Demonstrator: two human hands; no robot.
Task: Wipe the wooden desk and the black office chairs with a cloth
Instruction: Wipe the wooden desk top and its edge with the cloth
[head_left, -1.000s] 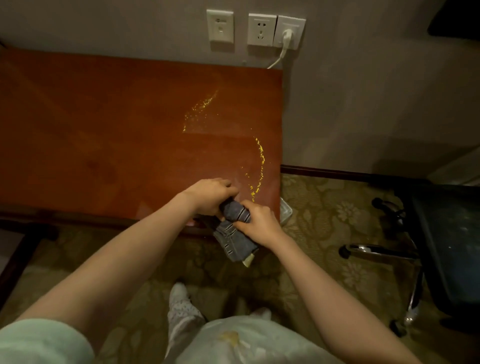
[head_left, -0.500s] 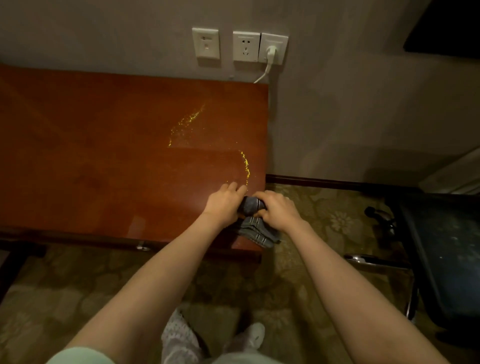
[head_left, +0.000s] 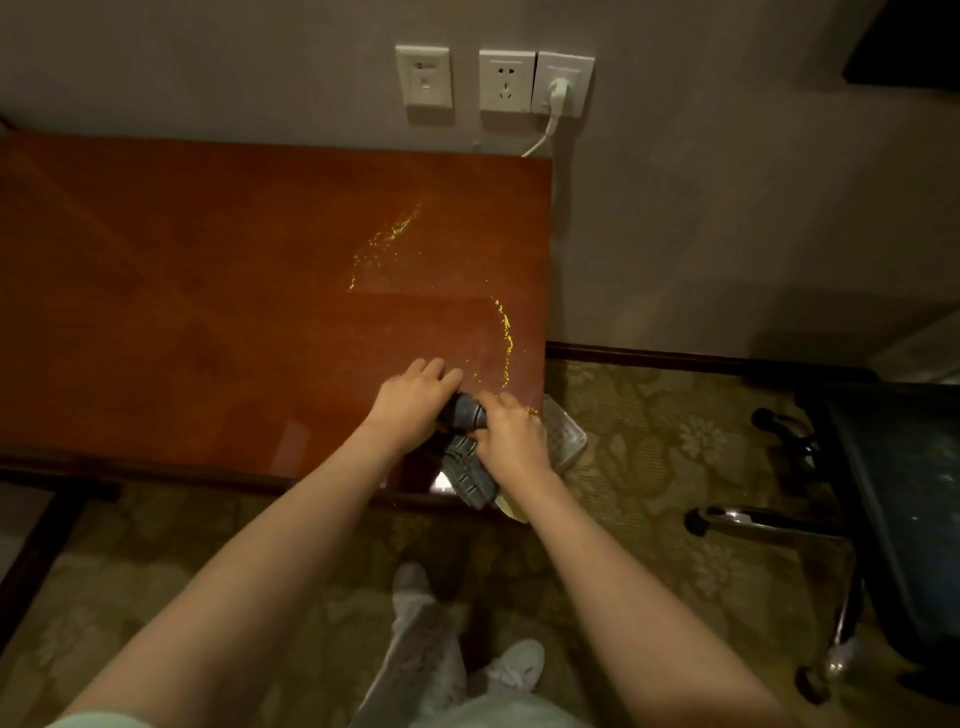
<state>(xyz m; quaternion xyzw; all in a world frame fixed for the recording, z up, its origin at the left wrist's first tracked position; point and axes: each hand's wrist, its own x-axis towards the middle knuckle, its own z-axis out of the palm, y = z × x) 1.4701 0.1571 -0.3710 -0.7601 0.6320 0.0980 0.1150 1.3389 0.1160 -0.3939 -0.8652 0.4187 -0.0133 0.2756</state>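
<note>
A reddish wooden desk (head_left: 208, 291) fills the left and middle of the head view, against a grey wall. Yellow crumbs (head_left: 505, 332) lie in curved trails near its right end. A grey striped cloth (head_left: 467, 467) sits at the desk's front right corner, partly hanging over the edge. My left hand (head_left: 415, 400) and my right hand (head_left: 506, 434) both grip the bunched top of the cloth, close together. A black office chair (head_left: 893, 499) stands at the right edge, its seat and chrome base partly in view.
Three wall plates (head_left: 493, 80) sit above the desk, with a white cable plugged into the right one. A clear plastic container (head_left: 563, 436) lies on the patterned carpet (head_left: 649, 447) beside the desk's right end. My legs and white shoes (head_left: 514, 670) are below.
Both hands have moved with the cloth from off the desk's front edge up onto its front right corner. The camera view has shifted a little.
</note>
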